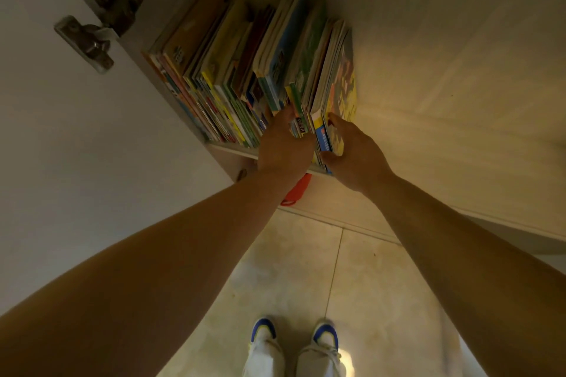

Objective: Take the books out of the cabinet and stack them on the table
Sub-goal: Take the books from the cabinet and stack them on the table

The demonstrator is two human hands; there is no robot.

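A row of thin, colourful picture books (245, 70) stands upright on a cabinet shelf (232, 148), filling the view from 11 o'clock to 1 o'clock. Their spines face the person; the printing on them is too small and blurred to read. Both bare arms reach in from 7 and 4 o'clock. The left hand (280, 144) presses into the row near the centre, fingers slipped between spines, though their curl is hidden. The right hand (352, 153) pinches the rightmost few books (340, 82), thumb on the near side of a blue-and-yellow spine, fingers on the far cover. At 10 o'clock, a metal hinge (98, 24) sits on the open white door (61, 131). An orange object (295, 191) shows under the shelf. At 6 o'clock, white shoes with blue toes (295, 346) stand on pale tiles (291, 269).
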